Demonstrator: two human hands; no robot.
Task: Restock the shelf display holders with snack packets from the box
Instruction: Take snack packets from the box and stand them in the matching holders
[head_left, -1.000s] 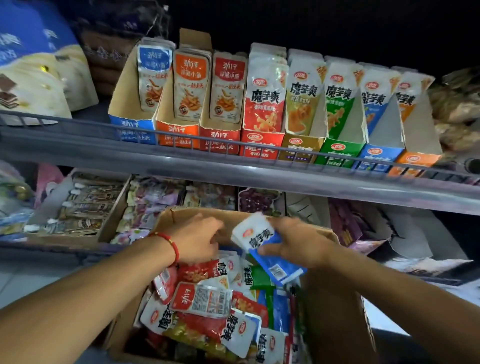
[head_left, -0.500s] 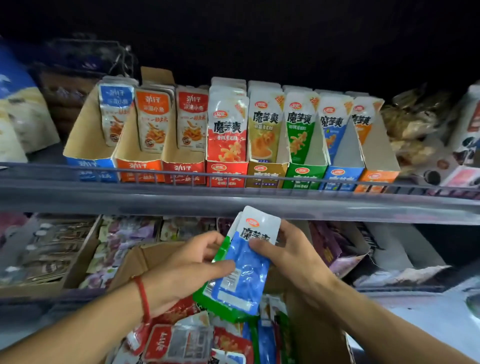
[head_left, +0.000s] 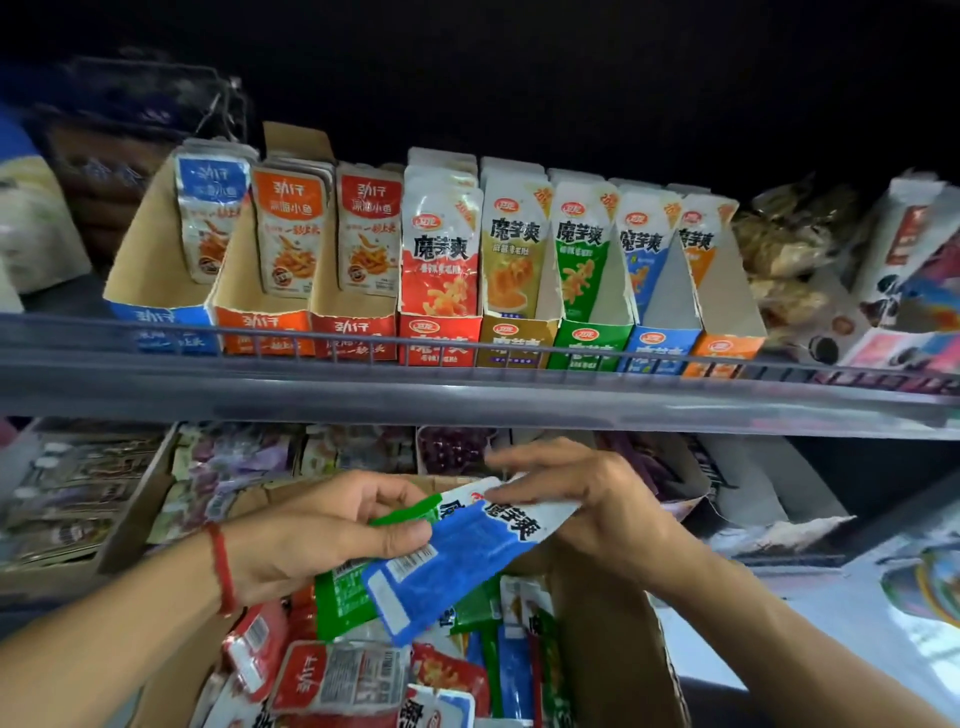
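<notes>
While above box (head_left: 613, 649), blue packet (head_left: 457, 561) spans hands: left (head_left: 322, 540) pinching lower part, right (head_left: 587, 499) pinching top.

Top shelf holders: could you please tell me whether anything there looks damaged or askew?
Yes. The three left holders look rough: the orange holder has a ragged, torn front edge, and a loose cardboard flap sticks up behind it. Packets in the blue holder lean back unevenly.

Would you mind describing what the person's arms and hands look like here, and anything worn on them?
Both forearms are bare, with no sleeves in view and no gloves. The left hand has a thin red bracelet around its wrist, looking like cord or beads. The right hand and its wrist show nothing worn: no watch or band, and I see no rings on either hand.
</notes>
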